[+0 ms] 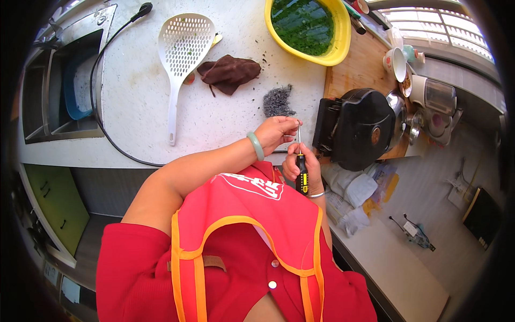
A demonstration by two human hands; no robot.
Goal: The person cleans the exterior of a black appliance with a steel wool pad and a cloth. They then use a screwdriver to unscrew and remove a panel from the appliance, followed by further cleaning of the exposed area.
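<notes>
From our left hand (276, 133) we can pass left over open counter (225, 119) to the white skimmer (176, 80); a grey scouring pad (277, 102) blocks ahead, a black appliance (365, 129) rightward.

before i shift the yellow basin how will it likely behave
The yellow basin is probably heavy, since greens in what looks like water fill much of it. Its open top suggests a quick push could make it slosh.

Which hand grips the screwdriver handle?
The right hand, with the silver bangle, grips the screwdriver handle; the left hand, wearing the green bangle, is farther up, beside the shaft.
</notes>
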